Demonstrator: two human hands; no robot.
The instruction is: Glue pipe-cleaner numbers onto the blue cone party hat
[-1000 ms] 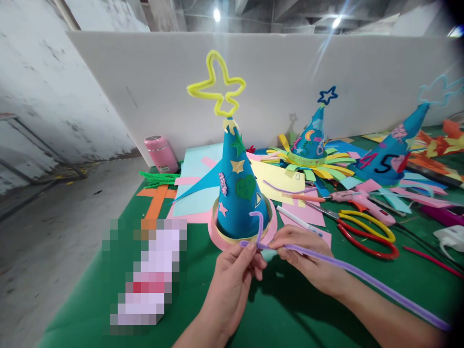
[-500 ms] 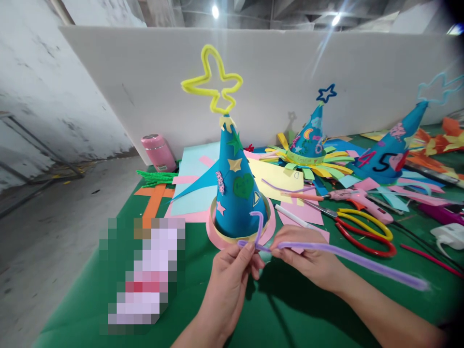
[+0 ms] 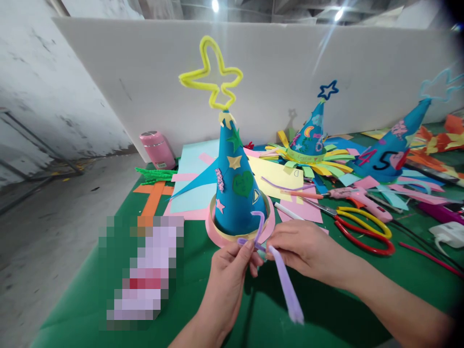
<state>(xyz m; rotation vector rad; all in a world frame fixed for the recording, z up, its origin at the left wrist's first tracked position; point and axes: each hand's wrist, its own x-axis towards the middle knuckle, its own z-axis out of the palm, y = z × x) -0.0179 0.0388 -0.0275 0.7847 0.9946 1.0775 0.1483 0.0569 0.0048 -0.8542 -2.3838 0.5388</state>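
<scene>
Both hands are meeting just in front of the blue cone hat (image 3: pixel 235 198), which is standing upright on the green desk (image 3: pixel 195 246). The left hand (image 3: pixel 224 278) is pinching the bent end of the purple pipe cleaner (image 3: pixel 284 280), its grip clamped tight on it. Just right of that, the right hand (image 3: pixel 304 251) is clamping its grip on the same pipe cleaner, whose loose length is hanging down toward the viewer. A short curl is rising against the hat's rim. Right of the hat, scissors (image 3: pixel 364 232) and a pink glue gun (image 3: pixel 353 197) are lying; behind it to the left, a pink bottle (image 3: pixel 157 150) is standing
</scene>
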